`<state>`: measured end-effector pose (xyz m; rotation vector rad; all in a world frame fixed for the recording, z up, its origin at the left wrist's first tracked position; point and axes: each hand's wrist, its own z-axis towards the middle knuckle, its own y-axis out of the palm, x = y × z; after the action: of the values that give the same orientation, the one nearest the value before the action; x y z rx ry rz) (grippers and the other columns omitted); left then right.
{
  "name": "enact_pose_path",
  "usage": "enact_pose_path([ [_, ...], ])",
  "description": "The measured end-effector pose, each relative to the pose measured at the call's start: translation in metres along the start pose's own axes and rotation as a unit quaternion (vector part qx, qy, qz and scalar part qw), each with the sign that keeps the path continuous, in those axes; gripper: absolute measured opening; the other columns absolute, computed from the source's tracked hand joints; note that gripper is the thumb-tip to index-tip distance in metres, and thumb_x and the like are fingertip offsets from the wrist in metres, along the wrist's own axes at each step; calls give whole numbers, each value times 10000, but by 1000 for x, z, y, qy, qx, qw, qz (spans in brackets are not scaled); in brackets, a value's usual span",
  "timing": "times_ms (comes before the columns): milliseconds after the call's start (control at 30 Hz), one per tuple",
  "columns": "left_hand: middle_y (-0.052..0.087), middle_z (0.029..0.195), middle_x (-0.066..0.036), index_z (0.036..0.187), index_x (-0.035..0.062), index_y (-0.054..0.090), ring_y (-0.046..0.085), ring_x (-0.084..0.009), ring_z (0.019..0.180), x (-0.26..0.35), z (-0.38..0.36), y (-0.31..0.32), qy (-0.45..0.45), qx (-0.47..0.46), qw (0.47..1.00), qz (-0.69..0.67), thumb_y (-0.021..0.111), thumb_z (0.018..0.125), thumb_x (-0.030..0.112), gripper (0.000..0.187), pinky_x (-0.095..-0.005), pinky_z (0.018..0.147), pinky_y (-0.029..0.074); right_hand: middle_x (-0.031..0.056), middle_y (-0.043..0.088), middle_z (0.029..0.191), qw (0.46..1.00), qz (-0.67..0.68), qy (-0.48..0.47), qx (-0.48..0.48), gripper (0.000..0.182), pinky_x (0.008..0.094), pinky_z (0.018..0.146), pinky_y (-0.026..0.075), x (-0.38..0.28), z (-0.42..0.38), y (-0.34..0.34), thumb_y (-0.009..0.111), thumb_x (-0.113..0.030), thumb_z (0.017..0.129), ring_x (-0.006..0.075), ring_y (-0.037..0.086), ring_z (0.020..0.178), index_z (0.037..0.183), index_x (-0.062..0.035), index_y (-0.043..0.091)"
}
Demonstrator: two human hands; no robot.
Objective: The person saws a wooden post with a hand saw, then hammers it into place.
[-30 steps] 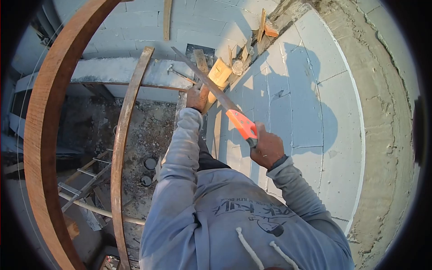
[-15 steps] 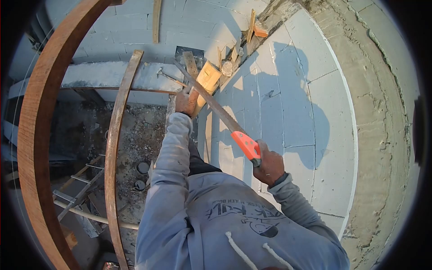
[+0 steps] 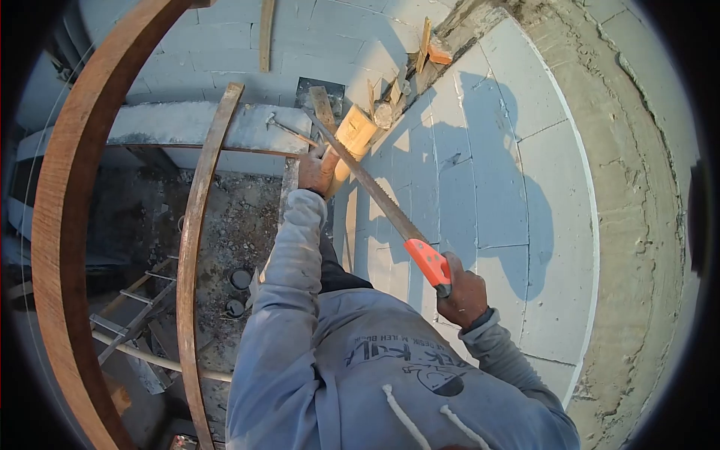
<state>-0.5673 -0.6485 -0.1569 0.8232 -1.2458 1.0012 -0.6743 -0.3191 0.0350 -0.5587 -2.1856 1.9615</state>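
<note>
My right hand (image 3: 463, 291) is wrapped round the orange handle of a hand saw (image 3: 381, 196). The blade runs up and to the left, lying across a pale wooden board (image 3: 355, 130) near its tip end. Fingers closed on the board's left edge, my left hand (image 3: 318, 169) grips it just below the blade. A hammer (image 3: 291, 130) lies on the grey ledge just beyond my left hand. Where the teeth meet the wood is too small to make out.
A block wall (image 3: 491, 187) with my shadow on it rises at the right. Curved-looking wooden beams (image 3: 196, 247) cross the left side above a rubble-strewn floor (image 3: 232, 206). A ladder (image 3: 135, 315) stands lower left. Wood scraps and a brick piece (image 3: 439, 54) lie at the top.
My right hand has drawn the saw back, down and to the right, so the blade has slid along across the board. My left hand keeps its grip on the board.
</note>
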Motion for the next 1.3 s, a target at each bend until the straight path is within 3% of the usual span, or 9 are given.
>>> enact_pose_path([
  [133, 669, 802, -203, 950, -4, 671, 653, -312, 780, -10, -8, 9, 3, -9, 1000, 12, 553, 829, 644, 670, -394, 714, 481, 168, 611, 652, 998, -32, -57, -5, 546, 479, 608, 492, -27, 94, -3, 635, -73, 672, 406, 627, 621, 1178, -30, 433],
  [200, 673, 784, -124, 915, -10, 663, 613, -192, 736, -11, -11, 5, -1, -2, 999, -43, 567, 875, 589, 608, -353, 698, 480, 172, 610, 654, 997, -13, -72, -7, 539, 485, 614, 492, -48, 112, 3, 630, -67, 670, 407, 627, 626, 1169, -26, 428],
  [267, 677, 780, -142, 895, -13, 672, 634, -225, 741, -6, -19, 4, -3, 18, 998, -59, 599, 871, 552, 570, -360, 714, 484, 185, 600, 628, 996, 4, -82, 26, 449, 504, 559, 470, -51, 111, 10, 617, -96, 755, 421, 612, 603, 1166, -41, 445],
  [333, 669, 972, -212, 1080, 4, 625, 653, -332, 905, 6, -21, -2, -43, -33, 999, 7, 601, 796, 653, 709, -400, 775, 495, 197, 617, 682, 998, 18, -58, -12, 512, 501, 646, 488, -56, 111, 2, 618, -97, 672, 420, 630, 664, 1133, -14, 413],
  [533, 615, 1135, -186, 1287, 25, 454, 623, -375, 986, 5, -39, 13, 69, 44, 990, 115, 810, 607, 569, 941, -417, 849, 501, 217, 633, 741, 999, 17, -24, -44, 509, 514, 736, 476, -62, 115, 1, 598, -111, 677, 430, 634, 750, 1141, -14, 411],
  [767, 653, 1030, -196, 1142, 40, 505, 637, -374, 981, 37, -36, 9, -76, -1, 982, 175, 827, 605, 399, 722, -418, 825, 509, 200, 621, 691, 999, 21, -35, -4, 463, 506, 634, 480, -39, 75, -2, 612, -105, 709, 424, 626, 684, 1133, -22, 447],
  [867, 657, 1012, -216, 1138, 25, 492, 638, -398, 962, 39, -36, 11, -78, 3, 979, 189, 825, 603, 391, 728, -435, 814, 512, 190, 611, 657, 1000, -12, -5, 9, 488, 493, 565, 477, -12, 15, -13, 636, -88, 708, 412, 619, 633, 1154, -29, 448],
  [1133, 653, 1020, -227, 1110, 3, 475, 634, -408, 965, 38, -28, 18, -76, -9, 980, 182, 865, 548, 491, 840, -457, 809, 503, 198, 614, 664, 996, 5, -74, 57, 430, 485, 585, 495, -38, 98, 17, 604, -78, 688, 409, 627, 643, 1083, 3, 457],
  [1300, 655, 1041, -219, 1133, 20, 484, 639, -391, 973, 32, -32, 12, -73, -22, 982, 174, 842, 583, 411, 765, -437, 825, 502, 178, 603, 649, 1000, -22, 17, 7, 451, 474, 535, 479, -1, -17, 1, 616, -104, 725, 382, 617, 563, 1141, -13, 467],
])
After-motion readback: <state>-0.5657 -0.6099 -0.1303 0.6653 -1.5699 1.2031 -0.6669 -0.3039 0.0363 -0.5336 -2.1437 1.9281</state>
